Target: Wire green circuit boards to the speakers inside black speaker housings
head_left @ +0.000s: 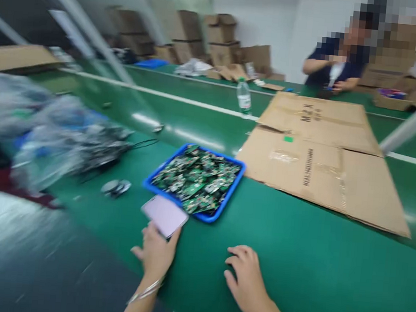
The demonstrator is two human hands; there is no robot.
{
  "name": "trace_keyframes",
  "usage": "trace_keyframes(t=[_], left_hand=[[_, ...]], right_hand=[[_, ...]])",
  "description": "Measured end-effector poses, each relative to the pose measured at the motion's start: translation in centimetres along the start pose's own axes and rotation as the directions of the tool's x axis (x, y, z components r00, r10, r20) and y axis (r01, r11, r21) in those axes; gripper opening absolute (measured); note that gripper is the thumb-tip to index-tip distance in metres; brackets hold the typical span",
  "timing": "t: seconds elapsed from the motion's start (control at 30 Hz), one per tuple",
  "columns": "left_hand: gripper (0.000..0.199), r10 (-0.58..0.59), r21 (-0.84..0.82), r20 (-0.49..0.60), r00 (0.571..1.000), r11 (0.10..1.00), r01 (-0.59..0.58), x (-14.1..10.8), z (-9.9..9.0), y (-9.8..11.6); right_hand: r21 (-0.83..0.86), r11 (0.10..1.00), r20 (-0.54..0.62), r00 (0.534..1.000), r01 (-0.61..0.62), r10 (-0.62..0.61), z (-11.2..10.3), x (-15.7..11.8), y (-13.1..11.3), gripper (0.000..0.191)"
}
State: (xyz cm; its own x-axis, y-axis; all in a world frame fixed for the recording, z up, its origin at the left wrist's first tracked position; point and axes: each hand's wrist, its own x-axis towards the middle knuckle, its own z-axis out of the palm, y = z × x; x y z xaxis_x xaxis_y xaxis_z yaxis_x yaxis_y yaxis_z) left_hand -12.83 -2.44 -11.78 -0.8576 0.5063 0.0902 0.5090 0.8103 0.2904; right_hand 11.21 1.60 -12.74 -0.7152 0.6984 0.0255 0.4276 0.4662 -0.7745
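Note:
My left hand (158, 251) is at the near end of a flat smartphone (165, 215) with a pale lilac face. Thumb and fingers sit at its edges, while the little finger sticks out to the left. The phone's far side is close against a blue tray (208, 218) heaped with small green circuit boards (196, 179). To the right, my right hand (246, 278) hovers over or rests on the green tabletop (294, 251), fingers loosely curled and apart, holding nothing.
Flattened cardboard (326, 171) lies right of the tray, with a water bottle (244, 98) behind it. Clear plastic bags (60, 133) and small round parts (116, 187) are at left. Across the bench, a person (334, 65) works near stacked boxes (223, 38).

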Motion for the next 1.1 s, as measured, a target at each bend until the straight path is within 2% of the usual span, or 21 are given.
trace_keyframes(t=[0.07, 0.13, 0.27, 0.37, 0.47, 0.63, 0.8, 1.1], left_hand=[[0.062, -0.062, -0.054, 0.011, 0.998, 0.997, 0.062, -0.6, 0.2, -1.6], [0.059, -0.086, -0.113, 0.014, 0.996, 0.99, 0.087, -0.5, 0.8, -2.1], [0.051, -0.106, -0.209, 0.015, 0.994, 0.972, 0.106, -0.3, 1.4, -2.3], [0.05, -0.113, -0.258, 0.019, 0.993, 0.959, 0.114, -0.5, 1.4, -2.5], [0.05, -0.122, -0.297, 0.02, 0.992, 0.947, 0.122, -0.6, 1.3, -2.5], [0.049, -0.137, -0.34, 0.018, 0.99, 0.931, 0.135, -0.7, 1.3, -2.4], [0.047, -0.149, -0.34, -0.01, 0.989, 0.93, 0.136, -0.7, 1.2, -2.7], [0.034, 0.03, -0.238, -0.018, 0.999, 0.971, -0.033, -0.6, 0.2, -4.0]], right_hand=[[-0.046, 0.999, 0.01, 1.0, 0.026, -0.026, -0.2, -0.2, 0.5, 0.019], [-0.096, 0.993, 0.012, 0.998, 0.066, -0.065, -0.5, -0.3, 1.0, 0.017], [-0.143, 0.982, 0.007, 0.992, 0.124, -0.124, -0.3, -0.5, 1.7, 0.02], [-0.162, 0.98, -0.02, 0.992, 0.119, -0.124, -0.1, -0.8, 2.0, 0.023], [-0.176, 0.976, -0.001, 0.992, 0.126, -0.128, -0.1, -0.9, 2.0, 0.024], [-0.195, 0.975, 0.012, 0.995, 0.104, -0.103, -0.4, -1.0, 2.1, 0.026], [-0.226, 0.961, 0.049, 0.987, 0.161, -0.154, -0.4, -0.9, 3.1, 0.027], [-0.235, 0.96, 0.029, 0.988, 0.154, -0.151, -0.5, -1.0, 2.8, 0.031]])
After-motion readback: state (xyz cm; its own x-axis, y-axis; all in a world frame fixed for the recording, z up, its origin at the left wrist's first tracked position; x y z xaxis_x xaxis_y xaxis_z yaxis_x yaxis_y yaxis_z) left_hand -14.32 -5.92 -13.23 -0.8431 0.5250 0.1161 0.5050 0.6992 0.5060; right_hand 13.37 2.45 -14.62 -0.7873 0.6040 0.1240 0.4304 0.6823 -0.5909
